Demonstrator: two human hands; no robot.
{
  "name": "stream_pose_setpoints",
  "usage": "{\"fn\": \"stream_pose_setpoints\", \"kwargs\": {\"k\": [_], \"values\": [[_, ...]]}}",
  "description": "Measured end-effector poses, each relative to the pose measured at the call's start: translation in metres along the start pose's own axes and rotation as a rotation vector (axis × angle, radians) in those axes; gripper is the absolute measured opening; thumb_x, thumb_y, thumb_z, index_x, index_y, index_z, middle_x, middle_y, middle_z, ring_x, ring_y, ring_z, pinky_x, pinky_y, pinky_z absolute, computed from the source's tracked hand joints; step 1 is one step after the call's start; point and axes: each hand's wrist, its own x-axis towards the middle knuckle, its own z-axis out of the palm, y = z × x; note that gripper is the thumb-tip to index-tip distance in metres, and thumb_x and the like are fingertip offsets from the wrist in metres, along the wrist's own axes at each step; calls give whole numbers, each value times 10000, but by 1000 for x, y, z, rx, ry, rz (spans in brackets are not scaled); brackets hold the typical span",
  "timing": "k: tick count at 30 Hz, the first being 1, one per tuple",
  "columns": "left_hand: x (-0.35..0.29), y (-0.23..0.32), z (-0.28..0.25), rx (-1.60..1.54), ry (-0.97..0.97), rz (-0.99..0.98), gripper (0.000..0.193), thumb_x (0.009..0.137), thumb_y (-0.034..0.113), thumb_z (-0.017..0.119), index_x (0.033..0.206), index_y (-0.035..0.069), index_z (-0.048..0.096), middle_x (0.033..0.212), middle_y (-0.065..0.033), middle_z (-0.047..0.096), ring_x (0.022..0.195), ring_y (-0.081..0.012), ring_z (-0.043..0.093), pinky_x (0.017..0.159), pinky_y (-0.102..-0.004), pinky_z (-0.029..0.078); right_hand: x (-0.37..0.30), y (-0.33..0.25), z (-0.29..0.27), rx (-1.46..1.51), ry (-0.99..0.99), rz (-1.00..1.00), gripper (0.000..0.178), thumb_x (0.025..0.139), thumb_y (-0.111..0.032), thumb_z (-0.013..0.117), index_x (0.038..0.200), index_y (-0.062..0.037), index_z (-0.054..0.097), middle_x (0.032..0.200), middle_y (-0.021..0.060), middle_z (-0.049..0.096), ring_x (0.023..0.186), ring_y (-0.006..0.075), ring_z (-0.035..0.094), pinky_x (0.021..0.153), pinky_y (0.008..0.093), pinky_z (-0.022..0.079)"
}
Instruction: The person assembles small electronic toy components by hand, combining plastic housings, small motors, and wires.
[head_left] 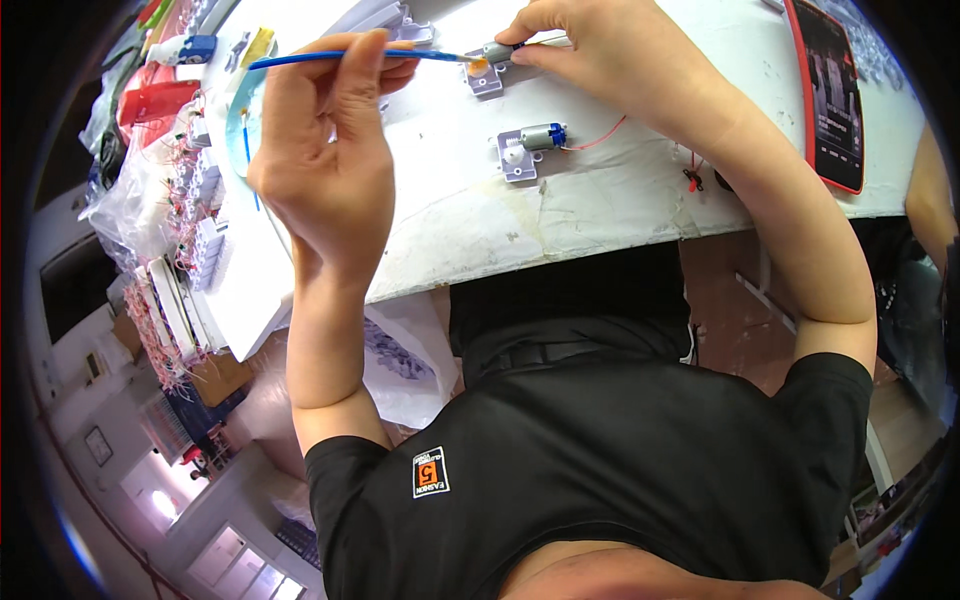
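My left hand (335, 150) is closed around a slim blue paintbrush (330, 55). The brush tip points right and meets a yellowish-orange patch on a small grey plastic housing (487, 86). At the far side of the table, my right hand (580, 45) pinches the end of a small silver motor (495, 52) that sits at that housing. Nearer to me lies a second grey housing (516, 160), with a silver and blue motor (543, 136) seated on it. A thin red wire (600, 136) runs right from this motor.
A phone in a red case (830, 100) lies at the right. Another brush (247, 150) rests by a light-blue dish (240, 100) at the left. Beyond are wired grey parts (200, 185), plastic bags (125, 215) and a red packet (158, 102). Another person's arm (930, 195) shows far right.
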Motion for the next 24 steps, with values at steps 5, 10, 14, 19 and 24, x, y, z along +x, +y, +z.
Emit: {"fn": "stream_pose_setpoints", "kwargs": {"k": [5,10,14,19,24], "values": [[-1,14,2,161,-144,123,160,1025,-19,578,1152,-115,597,1008,-228,738,943,-269,751,864,-370,635,-3,5,2,-32,34,-47,140,826,-116,732,912,-16,781,881,139,731,965,310,637,889,398,534],[-6,0,-5,79,21,112,94,955,-25,695,1029,-78,669,890,-127,754,810,-173,756,736,-278,621,-3,5,2,-36,24,-80,134,840,-119,721,901,-14,777,880,139,726,973,310,635,897,396,532],[-2,-8,-11,-26,39,-17,104,994,0,647,1060,-80,653,941,-144,755,863,-185,760,809,-297,626,-1,2,2,-25,15,-51,134,845,-124,720,892,-11,774,881,144,726,973,308,637,902,395,532],[0,4,-18,-75,12,-4,151,1044,6,549,1139,-102,598,1027,-253,728,923,-293,758,850,-398,649,0,1,1,-35,0,-53,132,848,-116,722,897,-5,775,889,148,730,968,307,640,901,390,532],[2,-10,-9,-39,-60,62,158,1045,8,551,1155,-96,595,1025,-255,728,943,-298,755,864,-408,645,1,-1,2,-41,15,-53,137,851,-116,723,899,3,774,893,148,733,971,304,639,900,385,529]]}}
